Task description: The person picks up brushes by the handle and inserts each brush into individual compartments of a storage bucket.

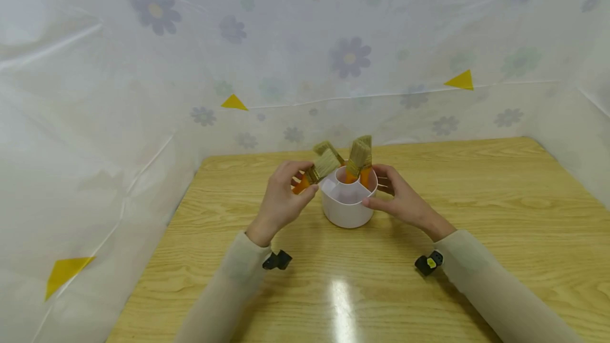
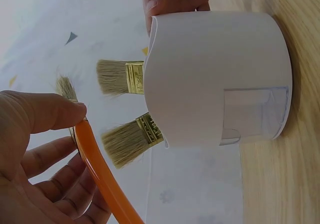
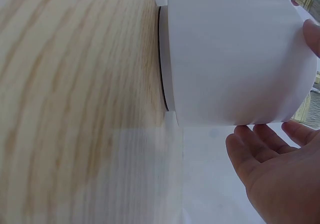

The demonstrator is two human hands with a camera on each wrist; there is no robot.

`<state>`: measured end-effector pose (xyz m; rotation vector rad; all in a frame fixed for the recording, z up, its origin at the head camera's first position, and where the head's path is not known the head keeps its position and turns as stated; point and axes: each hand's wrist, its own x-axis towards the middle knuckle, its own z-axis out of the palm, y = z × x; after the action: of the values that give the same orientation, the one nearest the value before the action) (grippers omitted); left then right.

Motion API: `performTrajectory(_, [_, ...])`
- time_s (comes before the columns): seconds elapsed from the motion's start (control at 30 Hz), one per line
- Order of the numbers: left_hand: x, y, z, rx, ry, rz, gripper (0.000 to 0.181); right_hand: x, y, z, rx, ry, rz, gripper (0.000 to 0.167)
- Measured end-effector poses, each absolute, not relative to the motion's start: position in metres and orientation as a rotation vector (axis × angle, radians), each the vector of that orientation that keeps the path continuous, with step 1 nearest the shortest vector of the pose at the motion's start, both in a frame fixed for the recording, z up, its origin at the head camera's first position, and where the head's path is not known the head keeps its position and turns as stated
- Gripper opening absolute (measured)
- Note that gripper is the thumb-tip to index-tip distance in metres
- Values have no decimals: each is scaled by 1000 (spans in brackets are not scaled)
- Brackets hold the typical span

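Observation:
My left hand (image 1: 283, 195) pinches a paintbrush (image 1: 325, 167) between thumb and fingers, just left of a white round divided holder (image 1: 349, 214). The brush's pale bristles tilt up towards the holder; its orange handle (image 2: 102, 169) points downward in the left wrist view. My right hand (image 1: 402, 200) grips the holder's right side, thumb at the front rim and fingers around the far side. Other paintbrushes (image 1: 358, 155) stand bristles up in the holder, one of them leaning at the back left. The left wrist view shows two bristle heads (image 2: 115, 77) beyond the holder's rim.
The holder stands on a wood-grain table (image 1: 381, 290). A flower-patterned white sheet (image 1: 295, 57) hangs behind the table and along its sides, with yellow triangles on it. A clear plastic pocket (image 2: 256, 115) is on the holder's outer wall.

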<state>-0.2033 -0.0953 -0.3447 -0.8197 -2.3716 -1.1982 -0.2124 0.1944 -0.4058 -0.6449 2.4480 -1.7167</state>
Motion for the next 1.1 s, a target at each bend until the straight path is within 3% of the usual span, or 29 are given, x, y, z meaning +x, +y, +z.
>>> performTrajectory(1.1, [-197,-76,-341,-861,-2280,-1240,40,-211,195,-404,-628,2473,-1690,82])
